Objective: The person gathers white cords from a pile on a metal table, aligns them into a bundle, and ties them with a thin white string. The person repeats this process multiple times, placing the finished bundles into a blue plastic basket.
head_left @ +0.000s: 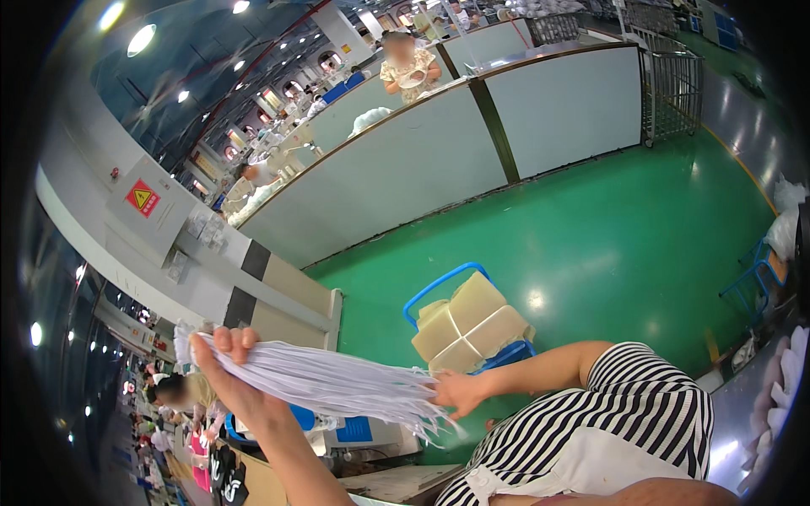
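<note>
Left hand [226, 364] raised, fingers clenched.

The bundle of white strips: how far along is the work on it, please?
Done: the white strips are gathered into one bundle. In hand: the left hand grips one end, raised, and a striped-sleeved person's hand holds the other end. Left: the loose ends there fan out unevenly, and no tie shows around the bundle.

Far ends of the white strips [321, 384] hidden inside the left hand [232, 375].
</note>
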{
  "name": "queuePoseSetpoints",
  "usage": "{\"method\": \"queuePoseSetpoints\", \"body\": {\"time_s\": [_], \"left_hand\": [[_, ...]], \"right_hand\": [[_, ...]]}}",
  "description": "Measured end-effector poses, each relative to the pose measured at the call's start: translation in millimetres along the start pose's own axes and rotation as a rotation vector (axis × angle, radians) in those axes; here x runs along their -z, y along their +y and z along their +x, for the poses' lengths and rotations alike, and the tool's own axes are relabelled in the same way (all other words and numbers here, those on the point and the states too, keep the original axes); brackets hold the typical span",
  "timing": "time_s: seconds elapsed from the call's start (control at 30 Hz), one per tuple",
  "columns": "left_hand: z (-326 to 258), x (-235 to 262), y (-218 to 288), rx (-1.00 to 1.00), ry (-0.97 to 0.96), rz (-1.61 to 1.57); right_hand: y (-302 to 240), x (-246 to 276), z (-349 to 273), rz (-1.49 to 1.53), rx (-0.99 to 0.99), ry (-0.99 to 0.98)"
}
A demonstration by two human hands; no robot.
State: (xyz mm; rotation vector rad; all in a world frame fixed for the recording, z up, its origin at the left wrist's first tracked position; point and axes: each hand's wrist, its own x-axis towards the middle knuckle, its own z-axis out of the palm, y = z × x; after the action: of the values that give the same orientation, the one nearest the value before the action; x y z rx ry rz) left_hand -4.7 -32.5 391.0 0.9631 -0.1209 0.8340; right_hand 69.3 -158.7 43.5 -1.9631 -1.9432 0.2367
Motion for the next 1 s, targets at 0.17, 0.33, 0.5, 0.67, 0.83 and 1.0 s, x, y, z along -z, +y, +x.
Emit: {"method": "queuePoseSetpoints", "body": {"time_s": [0.17, 0.33, 0.5, 0.67, 0.83, 1.0], "left_hand": [[12, 1, -26, -0.069, 0.039, 0.028], [30, 39, -35, -0.109, 0.144, 0.132], [46, 78, -23, -0.155, 0.214, 0.261], [11, 103, -12, 0.166, 0.08, 0.628], [-61, 91, -47, 0.714, -0.128, 0.604], [-131, 75, -86, 1.003, -0.294, 0.587]], "right_hand": [[30, -57, -12, -0.15, -0.107, -0.192], [7, -79, -30, -0.057, 0.021, -0.193], [-1, -60, -29, 0.426, 0.077, 0.04], [18, 5, -44, 0.558, 0.049, 0.238], [-11, 111, -44, 0.764, -0.044, 0.128], [-34, 129, -42, 1.057, -0.069, -0.021]]}}
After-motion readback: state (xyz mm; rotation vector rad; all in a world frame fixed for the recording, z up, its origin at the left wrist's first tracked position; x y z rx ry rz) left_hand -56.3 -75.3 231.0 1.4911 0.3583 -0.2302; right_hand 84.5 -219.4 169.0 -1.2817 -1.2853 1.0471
